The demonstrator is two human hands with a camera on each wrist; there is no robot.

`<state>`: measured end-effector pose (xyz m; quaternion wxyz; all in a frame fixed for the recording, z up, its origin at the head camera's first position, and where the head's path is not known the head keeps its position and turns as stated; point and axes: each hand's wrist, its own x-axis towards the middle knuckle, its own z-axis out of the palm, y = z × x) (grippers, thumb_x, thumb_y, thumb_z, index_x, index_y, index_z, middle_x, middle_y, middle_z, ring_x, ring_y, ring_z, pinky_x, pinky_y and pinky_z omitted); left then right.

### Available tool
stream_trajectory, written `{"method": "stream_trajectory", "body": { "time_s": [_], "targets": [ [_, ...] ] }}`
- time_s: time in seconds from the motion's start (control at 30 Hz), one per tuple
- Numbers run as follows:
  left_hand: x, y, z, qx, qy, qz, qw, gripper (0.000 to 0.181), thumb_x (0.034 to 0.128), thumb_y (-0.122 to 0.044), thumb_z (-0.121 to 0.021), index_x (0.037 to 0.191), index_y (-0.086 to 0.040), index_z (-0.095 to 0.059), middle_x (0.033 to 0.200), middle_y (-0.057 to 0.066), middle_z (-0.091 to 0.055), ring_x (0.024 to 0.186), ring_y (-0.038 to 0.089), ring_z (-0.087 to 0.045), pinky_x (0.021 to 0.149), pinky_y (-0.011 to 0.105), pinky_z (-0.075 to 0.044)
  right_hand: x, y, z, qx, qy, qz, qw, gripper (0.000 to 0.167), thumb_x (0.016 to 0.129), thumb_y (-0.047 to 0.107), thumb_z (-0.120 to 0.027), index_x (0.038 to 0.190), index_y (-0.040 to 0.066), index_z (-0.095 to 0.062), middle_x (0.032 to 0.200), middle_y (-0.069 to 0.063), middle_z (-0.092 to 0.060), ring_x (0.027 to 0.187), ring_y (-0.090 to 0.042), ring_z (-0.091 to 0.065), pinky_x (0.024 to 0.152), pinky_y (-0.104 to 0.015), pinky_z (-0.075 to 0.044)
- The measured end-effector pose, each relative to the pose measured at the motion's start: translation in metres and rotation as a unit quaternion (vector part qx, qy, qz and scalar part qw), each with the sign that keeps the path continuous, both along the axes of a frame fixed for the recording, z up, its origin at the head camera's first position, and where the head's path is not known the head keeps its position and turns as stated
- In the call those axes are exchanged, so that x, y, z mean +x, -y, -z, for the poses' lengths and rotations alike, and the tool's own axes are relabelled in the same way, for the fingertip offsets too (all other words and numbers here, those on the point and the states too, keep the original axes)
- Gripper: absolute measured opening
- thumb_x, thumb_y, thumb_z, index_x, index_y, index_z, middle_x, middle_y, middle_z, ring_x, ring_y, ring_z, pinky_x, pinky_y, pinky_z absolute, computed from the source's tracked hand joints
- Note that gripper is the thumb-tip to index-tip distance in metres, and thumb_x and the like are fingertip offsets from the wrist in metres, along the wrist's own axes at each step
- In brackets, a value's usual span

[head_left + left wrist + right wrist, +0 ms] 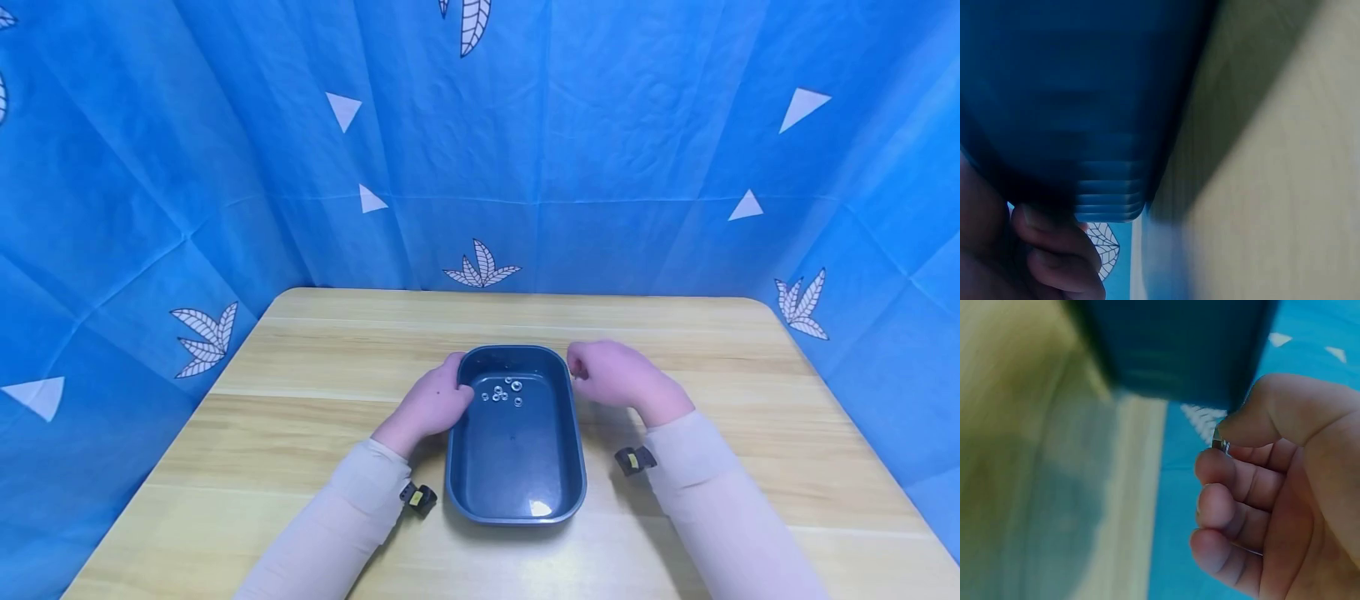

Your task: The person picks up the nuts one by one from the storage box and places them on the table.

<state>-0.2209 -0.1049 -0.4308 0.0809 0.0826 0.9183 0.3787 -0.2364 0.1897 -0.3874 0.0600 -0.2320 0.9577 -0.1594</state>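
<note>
A dark blue rectangular tray (513, 458) is in the middle of the head view. Several small shiny ring-shaped metal nuts (517, 386) lie scattered in its far half. My left hand (431, 404) grips the tray's left side wall, its thumb over the rim and its fingers curled outside. Just beyond the right rim, my right hand (618, 375) pinches one small metal nut (1220, 444) between thumb and index finger. In the right wrist view its other fingers are curled toward the palm. The head view hides this nut.
A light wooden table (337, 342) spreads around the tray. Blue curtains (600, 150) with white leaves and triangles stand behind and at both sides. Each sleeve carries a small black wrist device (634, 460).
</note>
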Motion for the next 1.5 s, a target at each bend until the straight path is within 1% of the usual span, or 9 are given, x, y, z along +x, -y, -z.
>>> {"method": "stream_trajectory", "body": {
  "time_s": [0.17, 0.27, 0.43, 0.63, 0.87, 1.17, 1.3, 1.4, 1.5],
  "targets": [
    [0.0, 0.0, 0.0, -0.001, 0.001, 0.0, 1.0, 0.06, 0.0989, -0.02, -0.052, 0.156, -0.008, -0.035, 0.145, 0.015, -0.054, 0.121, 0.031, -0.058, 0.105, 0.054, -0.044, -0.009, -0.009, 0.015, 0.026, 0.033, 0.005, 0.9991, 0.006, 0.085, 0.01, -0.064, 0.087, 0.014, -0.06, 0.079, 0.0, -0.058, 0.074, -0.02, -0.055, 0.068, -0.039, -0.049],
    [0.001, 0.0, 0.0, -0.001, 0.002, 0.001, 1.0, 0.061, 0.0989, -0.021, -0.052, 0.156, -0.008, -0.035, 0.146, 0.016, -0.054, 0.124, 0.033, -0.057, 0.105, 0.055, -0.044, -0.014, -0.014, 0.022, 0.047, 0.039, 0.004, 0.9981, 0.006, 0.088, 0.012, -0.065, 0.088, 0.015, -0.06, 0.08, 0.0, -0.059, 0.077, -0.021, -0.056, 0.073, -0.042, -0.051],
    [0.001, 0.0, 0.0, -0.001, 0.002, 0.001, 1.0, 0.061, 0.0989, -0.02, -0.051, 0.156, -0.008, -0.035, 0.145, 0.015, -0.054, 0.121, 0.032, -0.058, 0.104, 0.055, -0.044, -0.019, -0.018, 0.029, 0.076, 0.038, -0.003, 0.9964, 0.014, 0.089, 0.012, -0.065, 0.081, 0.016, -0.055, 0.074, 0.0, -0.054, 0.073, -0.022, -0.053, 0.071, -0.042, -0.048],
    [0.001, 0.0, 0.0, -0.001, 0.004, 0.002, 1.0, 0.06, 0.0993, -0.021, -0.051, 0.156, -0.008, -0.034, 0.145, 0.015, -0.054, 0.114, 0.03, -0.058, 0.104, 0.054, -0.045, -0.022, -0.018, 0.031, 0.08, 0.032, -0.011, 0.9962, 0.015, 0.087, 0.01, -0.061, 0.078, 0.017, -0.052, 0.071, -0.001, -0.052, 0.071, -0.022, -0.051, 0.069, -0.041, -0.045],
    [0.002, 0.0, -0.001, 0.002, 0.01, 0.0, 1.0, 0.061, 0.0997, -0.022, -0.05, 0.156, -0.008, -0.033, 0.146, 0.016, -0.053, 0.118, 0.03, -0.058, 0.104, 0.055, -0.045, -0.024, -0.019, 0.033, 0.069, 0.038, -0.001, 0.9969, 0.012, 0.089, 0.012, -0.061, 0.081, 0.017, -0.053, 0.073, -0.001, -0.053, 0.074, -0.022, -0.053, 0.071, -0.042, -0.046],
    [0.002, 0.0, -0.003, 0.0, 0.015, -0.001, 0.9999, 0.062, 0.1002, -0.022, -0.05, 0.158, -0.008, -0.031, 0.147, 0.016, -0.052, 0.115, 0.031, -0.058, 0.103, 0.054, -0.046, -0.025, -0.022, 0.035, 0.065, 0.045, 0.0, 0.9969, 0.008, 0.091, 0.014, -0.062, 0.086, 0.016, -0.055, 0.079, -0.001, -0.056, 0.078, -0.022, -0.054, 0.075, -0.044, -0.049],
    [0.003, -0.001, -0.003, 0.0, 0.013, -0.001, 0.9999, 0.061, 0.1004, -0.022, -0.05, 0.157, -0.008, -0.032, 0.147, 0.016, -0.052, 0.121, 0.032, -0.057, 0.104, 0.055, -0.044, -0.024, -0.022, 0.033, 0.068, 0.051, 0.005, 0.9964, 0.004, 0.09, 0.014, -0.062, 0.093, 0.016, -0.059, 0.087, -0.001, -0.061, 0.083, -0.022, -0.057, 0.08, -0.046, -0.051],
    [0.003, -0.001, -0.004, 0.002, 0.01, 0.001, 0.9999, 0.06, 0.1006, -0.022, -0.05, 0.157, -0.008, -0.033, 0.147, 0.016, -0.052, 0.127, 0.034, -0.055, 0.106, 0.056, -0.043, -0.022, -0.022, 0.029, 0.069, 0.057, 0.01, 0.9959, 0.01, 0.089, 0.015, -0.064, 0.099, 0.015, -0.062, 0.094, -0.002, -0.064, 0.087, -0.023, -0.06, 0.083, -0.048, -0.052],
    [0.003, -0.001, -0.004, 0.005, 0.01, 0.003, 0.9999, 0.06, 0.1007, -0.021, -0.049, 0.157, -0.007, -0.033, 0.148, 0.017, -0.052, 0.129, 0.034, -0.054, 0.106, 0.057, -0.042, -0.021, -0.022, 0.028, 0.069, 0.059, 0.012, 0.9958, 0.014, 0.089, 0.015, -0.065, 0.103, 0.014, -0.064, 0.097, -0.003, -0.066, 0.089, -0.024, -0.061, 0.084, -0.049, -0.052]
  ]
}}
